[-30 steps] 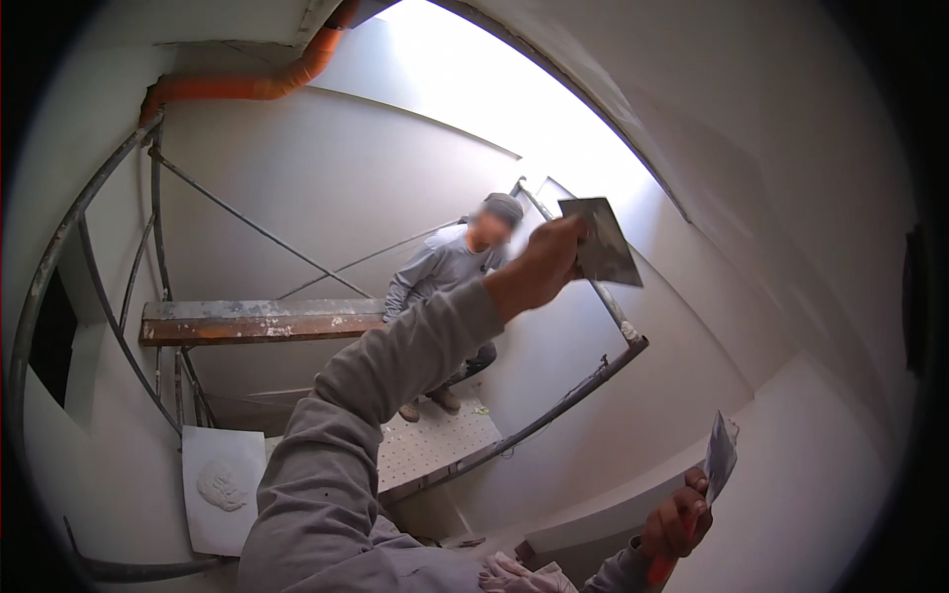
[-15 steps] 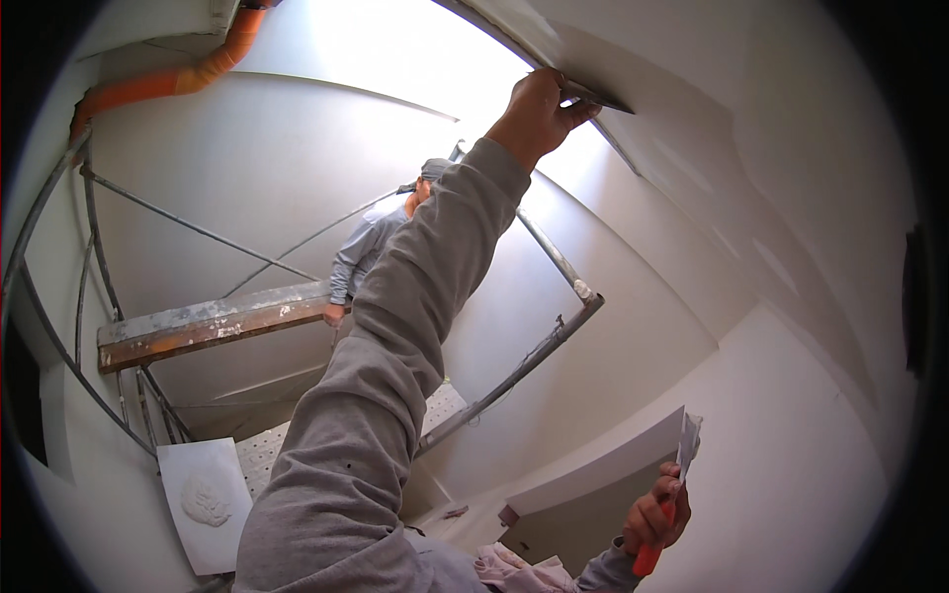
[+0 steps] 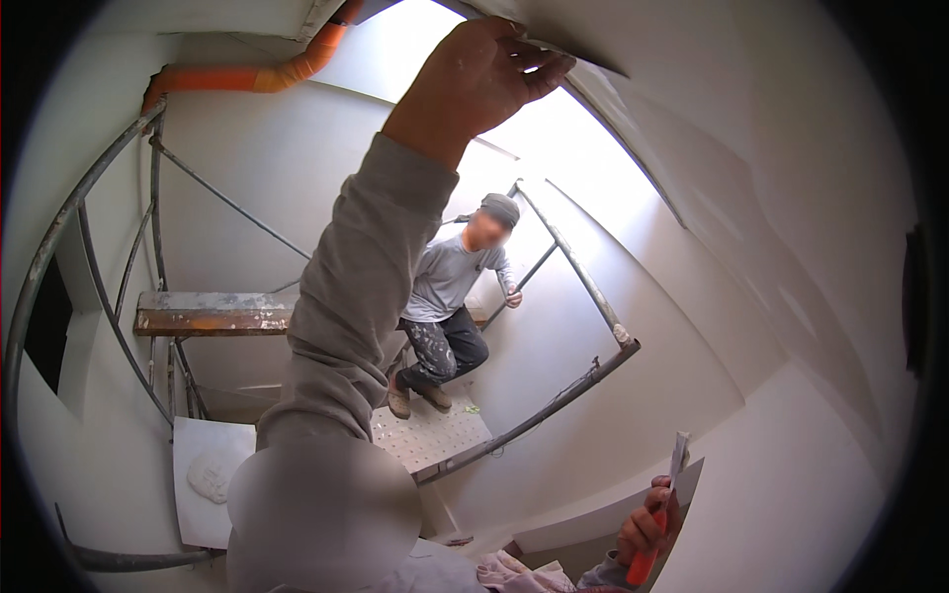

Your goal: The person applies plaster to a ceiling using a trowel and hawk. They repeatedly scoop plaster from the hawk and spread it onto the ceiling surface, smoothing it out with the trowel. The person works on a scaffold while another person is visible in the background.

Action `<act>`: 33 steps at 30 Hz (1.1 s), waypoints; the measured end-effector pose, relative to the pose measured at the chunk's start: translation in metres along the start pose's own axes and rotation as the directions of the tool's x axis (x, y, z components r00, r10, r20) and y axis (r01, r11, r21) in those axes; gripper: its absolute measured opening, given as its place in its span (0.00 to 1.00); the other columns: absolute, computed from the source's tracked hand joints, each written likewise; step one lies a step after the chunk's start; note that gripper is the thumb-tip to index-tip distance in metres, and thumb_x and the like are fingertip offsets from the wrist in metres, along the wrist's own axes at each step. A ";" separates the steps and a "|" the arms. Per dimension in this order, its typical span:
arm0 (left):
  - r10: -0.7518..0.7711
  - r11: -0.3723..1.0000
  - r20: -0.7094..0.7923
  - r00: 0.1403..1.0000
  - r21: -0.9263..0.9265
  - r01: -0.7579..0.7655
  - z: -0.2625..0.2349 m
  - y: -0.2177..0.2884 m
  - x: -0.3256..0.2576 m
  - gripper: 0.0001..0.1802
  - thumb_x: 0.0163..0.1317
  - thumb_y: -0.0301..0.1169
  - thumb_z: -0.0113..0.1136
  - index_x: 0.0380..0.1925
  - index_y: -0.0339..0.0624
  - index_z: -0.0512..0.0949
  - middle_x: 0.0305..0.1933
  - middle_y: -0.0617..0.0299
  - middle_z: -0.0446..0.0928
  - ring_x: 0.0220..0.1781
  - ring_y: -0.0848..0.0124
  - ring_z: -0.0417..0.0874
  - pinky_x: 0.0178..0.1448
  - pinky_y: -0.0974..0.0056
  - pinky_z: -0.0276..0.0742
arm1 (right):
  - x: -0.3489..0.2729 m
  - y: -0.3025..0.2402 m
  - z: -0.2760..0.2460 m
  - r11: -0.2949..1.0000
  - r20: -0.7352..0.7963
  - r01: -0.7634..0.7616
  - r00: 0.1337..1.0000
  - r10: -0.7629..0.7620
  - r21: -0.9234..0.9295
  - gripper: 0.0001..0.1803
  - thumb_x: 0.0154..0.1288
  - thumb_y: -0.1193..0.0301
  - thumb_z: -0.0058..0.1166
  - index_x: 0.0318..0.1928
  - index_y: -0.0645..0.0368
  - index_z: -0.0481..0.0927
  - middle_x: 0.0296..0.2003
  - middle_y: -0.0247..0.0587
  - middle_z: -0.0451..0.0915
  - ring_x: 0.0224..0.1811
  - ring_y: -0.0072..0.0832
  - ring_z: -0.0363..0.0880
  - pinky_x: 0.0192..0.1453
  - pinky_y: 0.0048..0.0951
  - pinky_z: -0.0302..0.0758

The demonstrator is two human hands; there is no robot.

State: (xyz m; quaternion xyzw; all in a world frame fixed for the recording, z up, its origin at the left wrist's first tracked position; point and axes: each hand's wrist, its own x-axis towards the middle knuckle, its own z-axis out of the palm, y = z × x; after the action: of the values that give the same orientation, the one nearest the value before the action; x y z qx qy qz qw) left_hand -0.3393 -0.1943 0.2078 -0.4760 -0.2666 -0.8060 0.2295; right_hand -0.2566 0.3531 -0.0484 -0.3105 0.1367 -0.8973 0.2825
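Left hand: raised high overhead on a long arm in a grey-beige sleeve, elbow slightly bent, wrist at the top of the view; fingers curled and clenched around the handle end of a thin flat metal trowel blade, which lies edge-on against the white plastered ceiling surface, only its dark lower edge visible. Right hand: held low near the bottom edge of the view, close to the body, fist closed around the orange handle of a small putty knife whose pale blade points upward, just beside the white wall. Surroundings: grey tubular metal scaffold rails curving across the centre and the left side; a worn wooden scaffold plank at mid-left; a perforated metal platform deck below; a white square board carrying a lump of white plaster at lower left; an orange pipe running along the upper left corner. A second person in a grey shirt, paint-spattered dark trousers and a dark cap stands on the platform deck, one hand on a scaffold rail, well apart from both hands described.
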 end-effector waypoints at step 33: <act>0.567 0.807 -0.249 0.785 0.358 -0.469 0.090 0.204 -0.103 0.20 0.77 0.23 0.31 0.54 0.06 0.58 0.48 0.30 0.71 0.44 0.55 0.81 0.43 0.62 0.88 | 0.019 0.019 -0.010 0.499 -0.540 -0.334 0.763 -0.355 -0.800 0.11 0.85 0.62 0.41 0.49 0.50 0.76 0.21 0.21 0.57 0.15 0.14 0.53 0.15 0.19 0.51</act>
State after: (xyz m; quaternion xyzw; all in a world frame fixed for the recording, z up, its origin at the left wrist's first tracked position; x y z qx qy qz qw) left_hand -0.1085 -0.2774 0.1960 -0.3458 -0.1899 -0.7353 0.5510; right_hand -0.2675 0.3274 -0.0546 -0.0802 0.6529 -0.7531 0.0162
